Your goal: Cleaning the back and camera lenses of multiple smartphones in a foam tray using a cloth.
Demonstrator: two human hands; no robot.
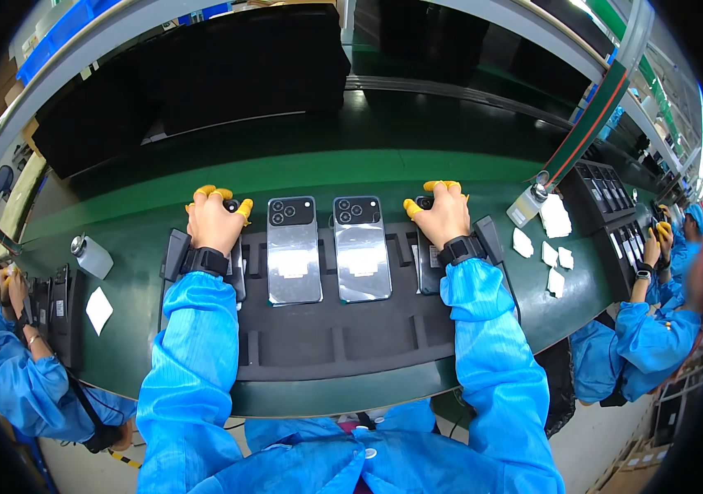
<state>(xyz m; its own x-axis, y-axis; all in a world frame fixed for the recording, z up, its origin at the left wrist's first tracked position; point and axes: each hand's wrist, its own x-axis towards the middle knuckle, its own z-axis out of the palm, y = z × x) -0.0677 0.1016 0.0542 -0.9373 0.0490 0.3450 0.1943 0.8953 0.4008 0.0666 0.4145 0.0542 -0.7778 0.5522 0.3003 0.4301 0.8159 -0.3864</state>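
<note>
Left hand (218,222), left phone (239,270) beneath | right hand (443,217), right phone (427,267) beneath | long axes along hands | fingers bent, can't tell grip

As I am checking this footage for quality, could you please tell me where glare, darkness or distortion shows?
Head view: pale glare on the left middle phone and right middle phone; head view: the green table's near edge bows and the corners are black; head view: the large black shape at upper left shows little detail.
</note>
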